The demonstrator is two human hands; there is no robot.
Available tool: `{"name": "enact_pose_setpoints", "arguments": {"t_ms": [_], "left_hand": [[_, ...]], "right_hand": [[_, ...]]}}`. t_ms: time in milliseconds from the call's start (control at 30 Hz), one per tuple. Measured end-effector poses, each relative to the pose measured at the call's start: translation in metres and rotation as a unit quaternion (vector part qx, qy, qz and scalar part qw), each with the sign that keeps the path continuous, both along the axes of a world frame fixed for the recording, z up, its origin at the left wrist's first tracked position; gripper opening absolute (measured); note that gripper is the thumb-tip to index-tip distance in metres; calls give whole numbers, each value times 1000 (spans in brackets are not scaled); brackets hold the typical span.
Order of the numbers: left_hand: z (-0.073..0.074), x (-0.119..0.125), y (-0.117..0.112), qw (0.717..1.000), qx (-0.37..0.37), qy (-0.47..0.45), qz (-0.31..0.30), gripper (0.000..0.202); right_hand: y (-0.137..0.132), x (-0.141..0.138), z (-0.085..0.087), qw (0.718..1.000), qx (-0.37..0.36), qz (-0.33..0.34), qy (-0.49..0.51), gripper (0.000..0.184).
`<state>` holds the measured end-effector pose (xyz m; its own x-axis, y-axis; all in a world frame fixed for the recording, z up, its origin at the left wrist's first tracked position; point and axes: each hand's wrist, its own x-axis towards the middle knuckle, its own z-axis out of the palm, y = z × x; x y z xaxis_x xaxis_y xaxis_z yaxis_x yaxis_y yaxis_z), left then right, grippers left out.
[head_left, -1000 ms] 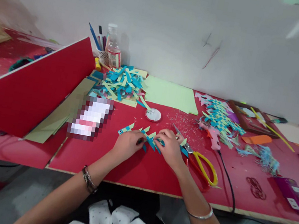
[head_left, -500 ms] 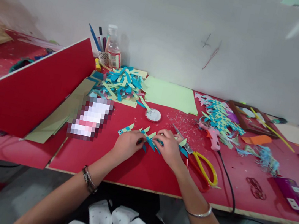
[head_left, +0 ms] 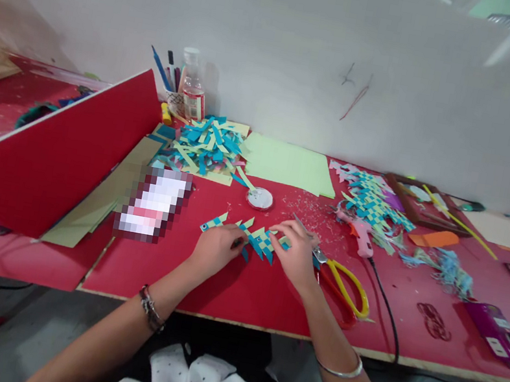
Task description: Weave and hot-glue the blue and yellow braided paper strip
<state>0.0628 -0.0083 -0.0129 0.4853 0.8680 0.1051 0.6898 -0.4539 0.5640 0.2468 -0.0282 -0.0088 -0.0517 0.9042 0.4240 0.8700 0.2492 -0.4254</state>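
A woven strip of blue and pale yellow paper (head_left: 254, 237) lies flat on the red table (head_left: 228, 285) in front of me. My left hand (head_left: 215, 246) rests curled on its left half, fingertips pinching the weave near the middle. My right hand (head_left: 296, 251) is closed on the strip's right end, fingers pressed on the paper. The weave's pointed ends stick out to the left of my left hand.
Yellow-handled scissors (head_left: 342, 282) lie just right of my right hand. A pink glue gun (head_left: 361, 233) with a black cord, a round tin (head_left: 259, 198), a heap of paper strips (head_left: 207, 143), green sheets (head_left: 287, 164), more woven pieces (head_left: 374, 202) and a tilted red board (head_left: 50, 148) surround the spot.
My right hand has slid a little to the right along the strip, uncovering more of the woven middle. My left hand has stayed where it was.
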Motion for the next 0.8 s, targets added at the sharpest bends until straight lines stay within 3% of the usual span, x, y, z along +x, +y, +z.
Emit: {"name": "enact_pose_setpoints", "arguments": {"t_ms": [100, 300, 400, 567, 700, 733, 800], "left_hand": [[0, 0, 0, 1000, 4, 9, 0, 13], [2, -3, -4, 994, 69, 74, -32, 16], [5, -8, -8, 989, 95, 107, -42, 20], [8, -24, -7, 987, 97, 121, -52, 21], [6, -36, -2, 984, 118, 124, -54, 18], [6, -36, -2, 982, 128, 128, -56, 18], [7, -34, -5, 979, 140, 133, -68, 19]], "right_hand": [[1, 10, 6, 998, 3, -5, 64, 10], [-7, 48, 25, 977, 15, -83, 195, 20], [-13, 75, 27, 975, 38, -133, 173, 22], [-21, 126, 19, 949, 53, -270, 151, 22], [-23, 162, 8, 898, -21, -438, 7, 28], [-21, 169, 5, 889, -43, -456, -26, 32], [-15, 180, -3, 896, -79, -434, -49, 39]]}}
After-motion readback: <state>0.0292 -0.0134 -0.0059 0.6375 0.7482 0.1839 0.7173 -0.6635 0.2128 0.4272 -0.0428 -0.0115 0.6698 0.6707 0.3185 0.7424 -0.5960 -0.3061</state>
